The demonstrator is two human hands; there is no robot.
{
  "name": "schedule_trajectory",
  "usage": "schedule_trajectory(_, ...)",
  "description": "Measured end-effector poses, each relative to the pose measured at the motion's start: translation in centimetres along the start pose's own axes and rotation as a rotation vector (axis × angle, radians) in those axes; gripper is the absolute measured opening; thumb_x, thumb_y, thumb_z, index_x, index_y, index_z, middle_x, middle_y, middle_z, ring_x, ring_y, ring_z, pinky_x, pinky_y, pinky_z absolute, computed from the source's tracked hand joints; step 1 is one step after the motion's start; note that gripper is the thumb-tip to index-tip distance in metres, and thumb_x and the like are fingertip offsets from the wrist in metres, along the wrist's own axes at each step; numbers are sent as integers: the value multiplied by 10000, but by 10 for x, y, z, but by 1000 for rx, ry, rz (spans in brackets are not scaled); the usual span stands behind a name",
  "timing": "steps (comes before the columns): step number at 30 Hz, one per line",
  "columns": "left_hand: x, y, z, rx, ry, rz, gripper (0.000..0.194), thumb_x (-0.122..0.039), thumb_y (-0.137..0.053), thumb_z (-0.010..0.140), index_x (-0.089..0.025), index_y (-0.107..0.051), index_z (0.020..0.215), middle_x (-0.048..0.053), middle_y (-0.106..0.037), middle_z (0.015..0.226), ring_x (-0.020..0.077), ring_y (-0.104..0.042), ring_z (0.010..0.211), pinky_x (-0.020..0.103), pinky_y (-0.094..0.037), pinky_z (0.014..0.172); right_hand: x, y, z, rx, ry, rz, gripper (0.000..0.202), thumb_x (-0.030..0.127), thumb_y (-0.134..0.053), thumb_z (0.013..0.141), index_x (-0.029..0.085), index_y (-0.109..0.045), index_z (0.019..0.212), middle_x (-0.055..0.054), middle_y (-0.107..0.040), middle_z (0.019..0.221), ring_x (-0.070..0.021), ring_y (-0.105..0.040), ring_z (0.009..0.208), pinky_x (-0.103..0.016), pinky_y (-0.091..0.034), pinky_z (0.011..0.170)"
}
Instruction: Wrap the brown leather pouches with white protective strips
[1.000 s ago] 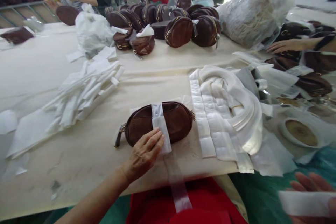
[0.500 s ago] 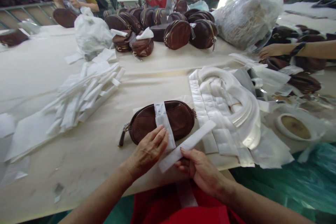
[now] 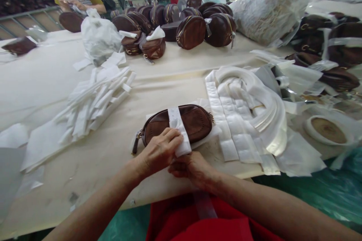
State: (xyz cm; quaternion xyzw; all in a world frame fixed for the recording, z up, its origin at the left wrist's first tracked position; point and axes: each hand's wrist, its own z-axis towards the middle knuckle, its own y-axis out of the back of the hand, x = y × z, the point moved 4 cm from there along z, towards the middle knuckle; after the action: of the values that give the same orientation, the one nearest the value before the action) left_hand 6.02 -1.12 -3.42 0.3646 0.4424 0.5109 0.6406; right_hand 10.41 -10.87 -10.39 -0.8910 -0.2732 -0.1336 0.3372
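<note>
A brown oval leather pouch (image 3: 158,124) lies on the table in front of me, its zip pull at the left end. Across its middle runs a white wrapping strip (image 3: 175,117). My left hand (image 3: 162,147) is closed, fingers bent together on the strip near the pouch's front edge. Just below, my right hand (image 3: 192,169) is curled at the strip's lower end and seems to pinch it; its fingertips are partly hidden. The two hands almost touch.
A pile of loose white strips (image 3: 98,101) lies left, and flat padded strips with a coiled roll (image 3: 254,101) lie right. A tape roll (image 3: 326,130) sits at the right edge. Brown bags (image 3: 190,32) and a stuffed plastic sack (image 3: 271,7) stand behind. Two people are across the table.
My right hand has moved left and in beside my left hand; the separate white strip it held out no longer shows apart. A co-worker's arm at the right has left view.
</note>
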Motion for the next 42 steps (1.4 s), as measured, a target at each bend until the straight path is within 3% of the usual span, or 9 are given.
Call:
schedule_trajectory(7, -7, 3, -11, 70, 20, -93, 543, -51, -482, 716, -107, -448, 1255, 148, -537, 1207, 260, -463, 1207, 425, -499, 970, 9, -2, 3, 102, -69, -63, 117, 144, -589, 712, 107, -593, 601, -28, -588, 495, -91, -525, 413, -177, -346, 391)
schedule_trajectory(14, -6, -5, -16, -16, 8, 21, 394, -73, -434, 850, -110, -465, 1241, 144, -567, 1172, 256, -481, 1193, 418, -530, 935, 27, 31, -9, -29, 0, -62, 82, 146, -611, 709, 96, -630, 647, -12, -601, 551, -60, -513, 448, -154, -372, 412)
schedule_trajectory(25, -18, -16, -20, -154, 43, 125, 351, -23, -370, 866, -68, -505, 1187, 162, -578, 1150, 267, -485, 1208, 419, -526, 955, 27, 37, -6, -93, 145, -333, 164, 199, -559, 704, 139, -584, 553, 1, -570, 507, -57, -414, 368, -181, -271, 354)
schedule_trajectory(27, -20, -18, -22, -172, 58, 125, 341, -14, -370, 867, -64, -518, 1170, 157, -580, 1152, 266, -487, 1206, 410, -522, 963, 32, 50, -19, -101, 328, -523, 80, 190, -589, 695, 147, -648, 660, -18, -631, 617, -94, -513, 481, -202, -391, 451)
schedule_trajectory(29, -21, -19, -23, -180, 65, 121, 325, -14, -387, 867, -53, -527, 1159, 157, -578, 1158, 270, -485, 1206, 405, -516, 974, 37, 61, -37, -72, 652, -848, 213, 145, -554, 710, 171, -687, 875, -54, -684, 840, -156, -610, 742, -256, -490, 681)
schedule_trajectory(31, -21, -19, -23, -183, 68, 116, 317, -13, -391, 868, -38, -531, 1152, 166, -574, 1163, 272, -476, 1217, 406, -505, 988, 31, 66, -56, 36, 967, -1235, 426, 92, -494, 705, 190, -645, 1091, -91, -657, 1073, -213, -579, 1001, -341, -466, 877)
schedule_trajectory(34, -22, -19, -23, -183, 65, 117, 305, -27, -389, 879, -30, -535, 1147, 169, -578, 1158, 271, -471, 1226, 403, -500, 994, 14, 71, -68, 164, 1264, -1649, 508, 56, -462, 709, 186, -595, 1182, -123, -610, 1183, -254, -518, 1093, -407, -432, 907)
schedule_trajectory(37, -23, -19, -23, -191, 70, 132, 295, -49, -383, 896, -35, -536, 1148, 164, -588, 1153, 266, -478, 1225, 395, -506, 984, 5, 67, -70, 187, 1466, -1753, 348, 90, -436, 816, 154, -617, 1106, -125, -645, 1049, -239, -544, 998, -395, -436, 847)
schedule_trajectory(42, -23, -19, -26, -204, 88, 124, 298, -66, -365, 914, -56, -530, 1163, 158, -599, 1166, 254, -472, 1242, 398, -499, 981, 4, 50, -76, 314, 1666, -1639, 253, 118, -385, 929, 124, -637, 948, -66, -654, 800, -161, -576, 789, -284, -462, 732)
